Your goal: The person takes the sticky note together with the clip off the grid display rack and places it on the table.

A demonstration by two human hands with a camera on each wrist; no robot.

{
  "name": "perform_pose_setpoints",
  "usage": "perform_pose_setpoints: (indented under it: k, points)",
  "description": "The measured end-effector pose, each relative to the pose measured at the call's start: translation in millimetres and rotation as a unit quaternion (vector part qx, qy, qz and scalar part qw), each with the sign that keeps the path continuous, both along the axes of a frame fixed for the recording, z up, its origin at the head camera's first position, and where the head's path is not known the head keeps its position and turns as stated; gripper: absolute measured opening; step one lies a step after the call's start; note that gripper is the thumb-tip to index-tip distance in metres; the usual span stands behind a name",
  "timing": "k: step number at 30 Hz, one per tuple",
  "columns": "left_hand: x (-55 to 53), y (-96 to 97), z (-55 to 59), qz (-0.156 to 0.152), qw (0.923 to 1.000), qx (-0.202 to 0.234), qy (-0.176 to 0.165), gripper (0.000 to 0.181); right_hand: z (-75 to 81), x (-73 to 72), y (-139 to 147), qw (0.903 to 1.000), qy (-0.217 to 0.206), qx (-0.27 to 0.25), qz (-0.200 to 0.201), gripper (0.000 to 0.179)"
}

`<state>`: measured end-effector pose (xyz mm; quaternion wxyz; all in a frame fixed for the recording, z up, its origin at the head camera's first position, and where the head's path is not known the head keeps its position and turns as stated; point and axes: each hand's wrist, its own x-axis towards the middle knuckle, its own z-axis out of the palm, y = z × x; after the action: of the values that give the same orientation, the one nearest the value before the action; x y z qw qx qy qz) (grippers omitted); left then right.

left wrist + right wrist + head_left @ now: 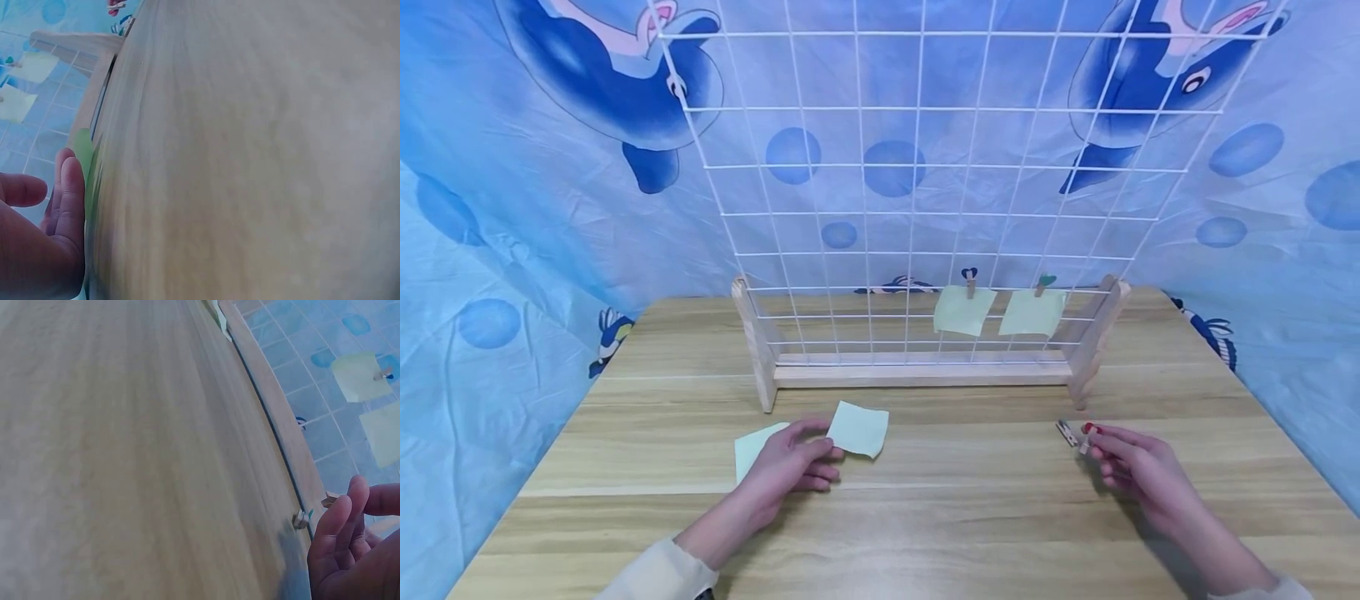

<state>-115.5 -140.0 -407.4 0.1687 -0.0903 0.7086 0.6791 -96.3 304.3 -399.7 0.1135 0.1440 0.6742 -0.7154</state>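
In the head view my left hand (pixel 786 467) pinches the left corner of a pale green square paper note (pixel 859 430) between thumb and fingers. A second green note (pixel 751 450) lies on the table, partly covered by that hand. On the right, my right hand (pixel 1142 471) holds a small wooden clothespin (pixel 1086 439) with a red decoration by the fingertips. Just left of it another small clothespin (pixel 1066 433) lies on the table. The right wrist view shows the held clothespin (pixel 331 500) poking out beyond the fingertips.
A white wire grid (pixel 887 212) rises from a wooden stand (pixel 925 375) at the back of the table (pixel 955 517). Two green notes (pixel 964 312) (pixel 1032 314) hang low on its right side under clothespins with blue and green hearts. Behind is a blue dolphin-print cloth (pixel 512 217).
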Motion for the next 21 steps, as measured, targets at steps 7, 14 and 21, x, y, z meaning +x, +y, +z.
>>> perform_pose_setpoints:
  k: [7, 14, 21]
  points:
    - [5.0, -4.2, -0.4, -0.023, 0.9997, 0.003, -0.009, 0.049, -4.6, 5.9, 7.9, 0.9994, -0.031, 0.009, -0.01, 0.009]
    - [6.4, -8.1, 4.4, -0.034, 0.9993, 0.009, -0.011, 0.05, -8.2, 11.7, 14.6, 0.9977, -0.061, 0.029, -0.003, 0.009]
    - [6.5, -9.1, 9.2, -0.041, 0.9991, 0.004, -0.013, 0.046, -8.6, 13.4, 17.3, 0.9981, -0.06, 0.015, -0.006, 0.011]
